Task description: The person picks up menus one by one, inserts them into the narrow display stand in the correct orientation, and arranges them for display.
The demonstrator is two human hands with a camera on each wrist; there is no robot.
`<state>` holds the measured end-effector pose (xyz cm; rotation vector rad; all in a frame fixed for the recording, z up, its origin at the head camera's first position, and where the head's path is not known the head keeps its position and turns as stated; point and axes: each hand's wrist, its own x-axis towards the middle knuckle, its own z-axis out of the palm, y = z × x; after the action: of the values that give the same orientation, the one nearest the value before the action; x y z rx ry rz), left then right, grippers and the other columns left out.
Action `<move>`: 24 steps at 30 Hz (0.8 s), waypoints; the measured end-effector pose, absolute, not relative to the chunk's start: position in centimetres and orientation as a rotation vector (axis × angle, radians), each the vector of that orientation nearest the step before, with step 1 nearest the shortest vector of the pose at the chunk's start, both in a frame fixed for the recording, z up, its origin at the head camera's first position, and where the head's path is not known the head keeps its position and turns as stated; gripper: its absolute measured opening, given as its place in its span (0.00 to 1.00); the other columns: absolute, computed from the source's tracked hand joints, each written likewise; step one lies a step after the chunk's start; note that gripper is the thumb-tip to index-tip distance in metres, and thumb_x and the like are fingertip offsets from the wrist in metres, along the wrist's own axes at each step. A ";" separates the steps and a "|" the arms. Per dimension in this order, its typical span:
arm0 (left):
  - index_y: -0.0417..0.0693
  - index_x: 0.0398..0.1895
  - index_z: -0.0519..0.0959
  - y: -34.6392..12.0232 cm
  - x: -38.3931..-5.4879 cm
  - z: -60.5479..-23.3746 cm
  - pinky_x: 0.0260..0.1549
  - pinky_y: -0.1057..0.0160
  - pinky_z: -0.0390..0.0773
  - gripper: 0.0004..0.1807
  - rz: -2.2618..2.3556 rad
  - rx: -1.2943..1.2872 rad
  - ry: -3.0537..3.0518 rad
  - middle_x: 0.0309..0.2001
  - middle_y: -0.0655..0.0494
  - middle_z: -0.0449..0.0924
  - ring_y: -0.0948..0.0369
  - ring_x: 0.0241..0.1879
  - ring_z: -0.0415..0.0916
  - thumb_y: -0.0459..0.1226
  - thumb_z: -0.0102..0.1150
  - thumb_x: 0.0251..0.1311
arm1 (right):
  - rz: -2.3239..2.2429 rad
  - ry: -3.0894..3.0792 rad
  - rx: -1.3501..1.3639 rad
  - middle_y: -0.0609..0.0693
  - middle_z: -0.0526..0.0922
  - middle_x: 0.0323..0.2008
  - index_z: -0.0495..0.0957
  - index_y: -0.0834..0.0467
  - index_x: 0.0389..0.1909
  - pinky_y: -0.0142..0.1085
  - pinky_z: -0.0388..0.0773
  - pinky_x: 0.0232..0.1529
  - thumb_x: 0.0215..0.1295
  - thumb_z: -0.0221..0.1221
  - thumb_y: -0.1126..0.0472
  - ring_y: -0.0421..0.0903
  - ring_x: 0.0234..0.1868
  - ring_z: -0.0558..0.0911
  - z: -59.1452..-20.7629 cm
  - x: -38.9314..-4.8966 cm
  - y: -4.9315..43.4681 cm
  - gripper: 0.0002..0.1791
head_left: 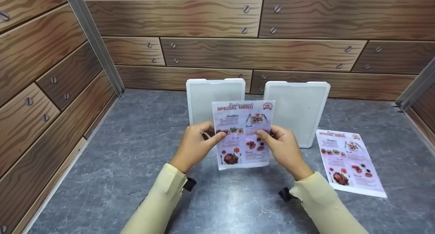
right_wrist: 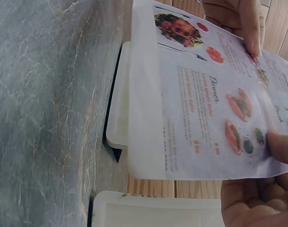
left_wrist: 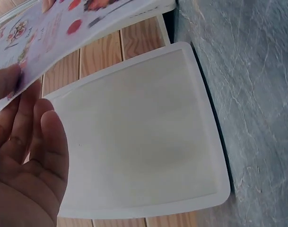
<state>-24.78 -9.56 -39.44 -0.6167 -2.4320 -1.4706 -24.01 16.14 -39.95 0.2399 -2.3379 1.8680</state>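
A printed menu sheet (head_left: 243, 142) is held upright between both hands over the grey table. My left hand (head_left: 195, 144) pinches its left edge, thumb in front and fingers behind, as the left wrist view also shows with the menu (left_wrist: 49, 42). Its right edge is pinched by my right hand (head_left: 285, 147), whose thumb lies on the printed face (right_wrist: 205, 104). Two white frame-like panels stand behind the sheet: a left panel (head_left: 200, 101), partly hidden by the menu, and a right panel (head_left: 299, 108). Both lean back slightly.
A second menu sheet (head_left: 351, 162) with the same print lies flat on the grey marbled table (head_left: 102, 179), to the right of my right hand. Wood-patterned walls (head_left: 204, 16) enclose the back and sides, with metal posts (head_left: 95, 40) at the corners.
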 end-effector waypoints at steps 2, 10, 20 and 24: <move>0.48 0.36 0.86 -9.6 -24.9 -39.5 0.25 0.66 0.74 0.08 -1.470 -0.624 -2.448 0.28 0.62 0.83 0.59 0.25 0.76 0.43 0.70 0.65 | 1.886 -2.312 0.238 0.61 0.89 0.40 0.84 0.69 0.49 0.37 0.86 0.41 0.73 0.62 0.64 0.46 0.36 0.88 -39.8 -24.0 16.2 0.12; 0.50 0.33 0.86 -9.5 -25.0 -39.9 0.24 0.67 0.71 0.08 -1.518 -0.664 -2.512 0.26 0.62 0.82 0.57 0.25 0.74 0.44 0.69 0.66 | 1.967 -2.231 0.173 0.59 0.89 0.41 0.82 0.70 0.51 0.38 0.86 0.43 0.74 0.61 0.64 0.46 0.38 0.89 -39.4 -23.9 16.2 0.13; 0.52 0.33 0.86 -9.3 -25.1 -40.3 0.26 0.66 0.73 0.08 -1.493 -0.633 -2.558 0.28 0.63 0.82 0.61 0.27 0.75 0.44 0.68 0.68 | 1.960 -2.159 0.182 0.56 0.90 0.40 0.83 0.70 0.50 0.36 0.85 0.41 0.73 0.62 0.64 0.46 0.37 0.88 -39.1 -23.8 16.4 0.13; 0.52 0.32 0.86 -9.4 -25.2 -40.4 0.28 0.65 0.75 0.07 -1.481 -0.607 -2.553 0.28 0.63 0.83 0.65 0.27 0.75 0.43 0.68 0.68 | 1.972 -2.180 0.225 0.57 0.89 0.42 0.81 0.70 0.53 0.34 0.84 0.44 0.74 0.61 0.66 0.45 0.40 0.86 -39.2 -23.9 16.8 0.13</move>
<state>-25.25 -9.36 -40.41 -0.6065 -2.5529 -1.4807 -23.92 16.76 -39.16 0.2254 -2.1796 1.9719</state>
